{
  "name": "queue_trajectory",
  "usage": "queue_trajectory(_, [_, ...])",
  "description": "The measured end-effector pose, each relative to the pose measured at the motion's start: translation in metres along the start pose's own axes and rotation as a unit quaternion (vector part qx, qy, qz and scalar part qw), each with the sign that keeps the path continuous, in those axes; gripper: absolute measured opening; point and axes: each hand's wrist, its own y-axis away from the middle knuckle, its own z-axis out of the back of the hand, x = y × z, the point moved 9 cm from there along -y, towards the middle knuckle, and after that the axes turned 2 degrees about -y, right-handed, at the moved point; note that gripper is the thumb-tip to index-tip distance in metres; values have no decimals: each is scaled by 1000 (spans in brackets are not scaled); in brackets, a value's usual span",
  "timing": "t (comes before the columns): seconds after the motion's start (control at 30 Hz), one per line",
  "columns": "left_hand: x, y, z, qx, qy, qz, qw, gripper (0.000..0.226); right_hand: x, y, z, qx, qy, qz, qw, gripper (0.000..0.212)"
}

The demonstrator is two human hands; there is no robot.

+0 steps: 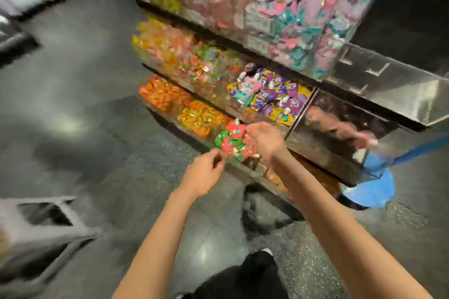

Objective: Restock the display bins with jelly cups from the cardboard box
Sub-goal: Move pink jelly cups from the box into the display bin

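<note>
The frame is motion-blurred. Between my two hands is a bunch of red-and-green jelly packs (230,142) with white caps, held over the front of a low clear display bin (252,172). My right hand (263,142) grips the bunch from the right side. My left hand (206,172) pinches its lower left edge with curled fingers. To the right stands a clear bin (323,150) that looks nearly empty and reflects my hand. The cardboard box is not clearly in view.
Tiered clear bins hold purple-yellow packs (272,97), orange and green candies (201,116), and pink-teal packs (298,22) above. A grey step stool (41,226) stands at lower left. A blue mop or broom (374,184) leans at right. The floor is dark speckled.
</note>
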Motion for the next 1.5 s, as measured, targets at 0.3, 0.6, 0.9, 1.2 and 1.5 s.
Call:
queue_trajectory(0.3, [202,225,225,-179,42,127,975,18,77,158,-341,169,384,317,850,16])
queue_trajectory(0.6, [395,439,347,-331,110,288,892,12,52,298,-624,362,450,426,696,15])
queue_trajectory(0.9, [568,536,415,-383,143,395,823,13,-6,346,-849,470,497,436,585,16])
queue_trajectory(1.2, [745,554,484,-401,193,478,758,24,-102,296,-1052,515,587,368,506,5])
queue_trajectory(1.5, [877,552,466,-317,275,516,747,13,-269,215,-1105,528,707,171,439,45])
